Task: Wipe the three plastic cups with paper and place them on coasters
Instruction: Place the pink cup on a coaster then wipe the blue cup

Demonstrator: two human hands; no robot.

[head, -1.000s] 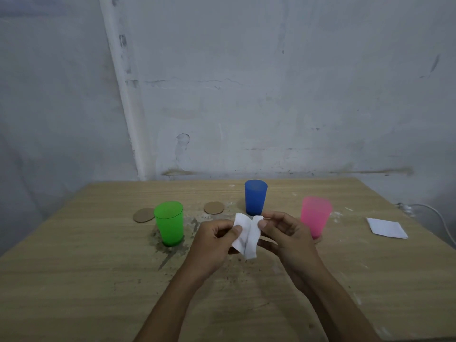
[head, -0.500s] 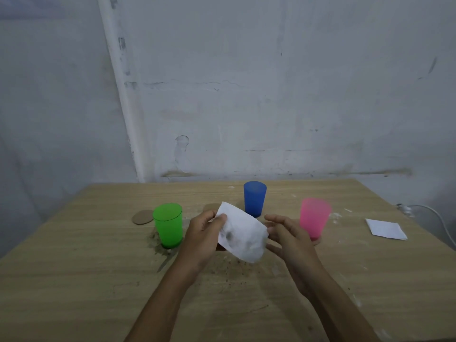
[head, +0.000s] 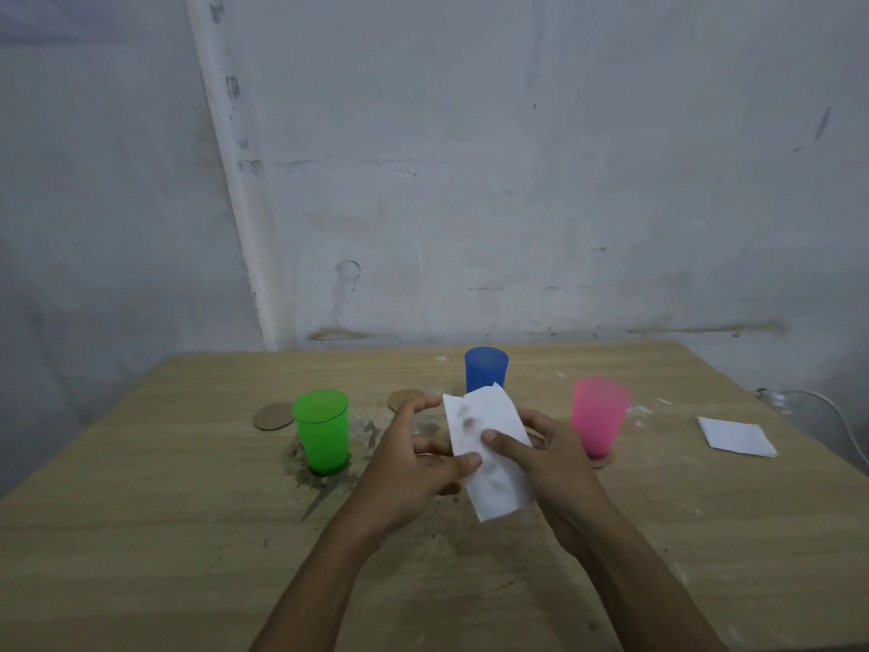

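Note:
Both hands hold a white paper [head: 489,487] with grey smudges, just above the table's middle. My left hand [head: 404,472] pinches its left edge between thumb and fingers. My right hand [head: 557,463] holds it from behind, thumb pressed on its front. A green cup [head: 322,432] stands to the left on a patch of dirt. The blue cup [head: 486,369] stands behind the paper, its base hidden. At the right the pink cup [head: 599,423] stands on a coaster [head: 604,462]. Two bare coasters lie behind: one [head: 272,416] beside the green cup, one [head: 404,398] at the middle.
A wooden table [head: 141,534] carries everything, with dirt [head: 367,432] scattered round its middle. A spare folded white paper [head: 736,436] lies at the right. A white cable [head: 832,414] runs off the right edge. A grey wall stands close behind.
The paper went from a narrow fold pinched between both hands to spread open, and now hangs as a long smudged strip with my right thumb on its front.

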